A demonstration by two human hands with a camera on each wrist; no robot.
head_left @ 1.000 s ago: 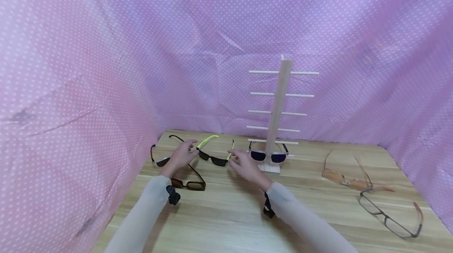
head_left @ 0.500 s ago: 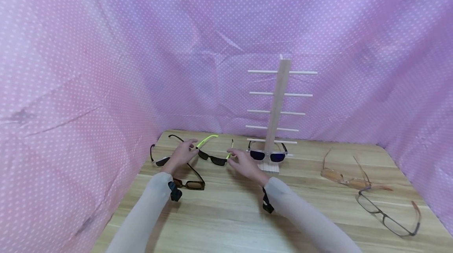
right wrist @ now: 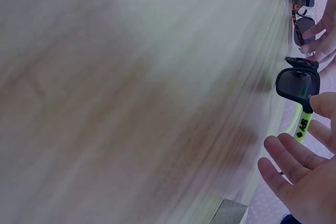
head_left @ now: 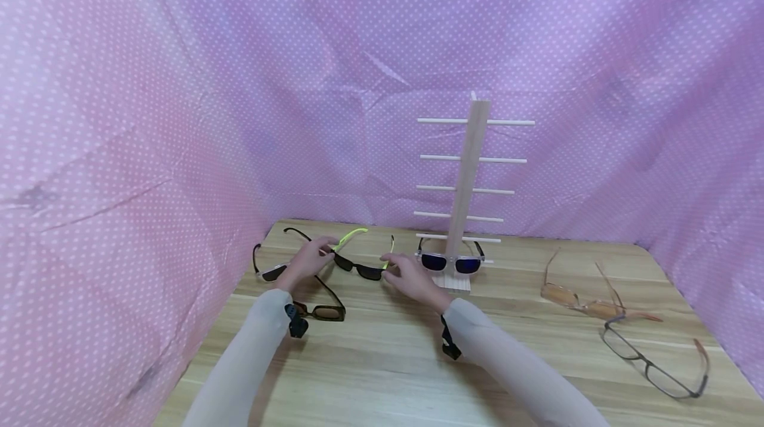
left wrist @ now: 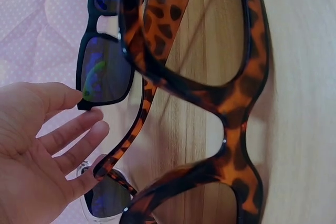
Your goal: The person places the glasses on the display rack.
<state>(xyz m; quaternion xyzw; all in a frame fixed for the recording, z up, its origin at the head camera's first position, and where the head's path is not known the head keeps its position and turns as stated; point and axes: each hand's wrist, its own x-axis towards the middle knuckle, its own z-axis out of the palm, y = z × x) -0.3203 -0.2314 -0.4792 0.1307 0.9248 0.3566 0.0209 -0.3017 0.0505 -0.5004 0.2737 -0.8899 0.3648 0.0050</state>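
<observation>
Black sunglasses with bright yellow-green temples lie open at the back left of the table. My left hand pinches their left corner by the hinge between thumb and index finger; the other fingers are spread in the left wrist view. At the right hinge, my right hand pinches the yellow-green temple, thumb against the frame. Under and beside my left arm are tortoiseshell sunglasses, partly hidden in the head view. Clear-framed dark sunglasses lie farther left, partly behind the left hand.
A wooden display stand with several crossbars rises right of my right hand. Blue-lensed sunglasses hang low on it. On the table's right lie orange-tinted glasses and dark-rimmed eyeglasses. Pink dotted cloth encloses the table.
My left hand has shifted slightly right along the corner of the black sunglasses. The right hand stays nearly in place at the other hinge. The other glasses and the stand have not moved.
</observation>
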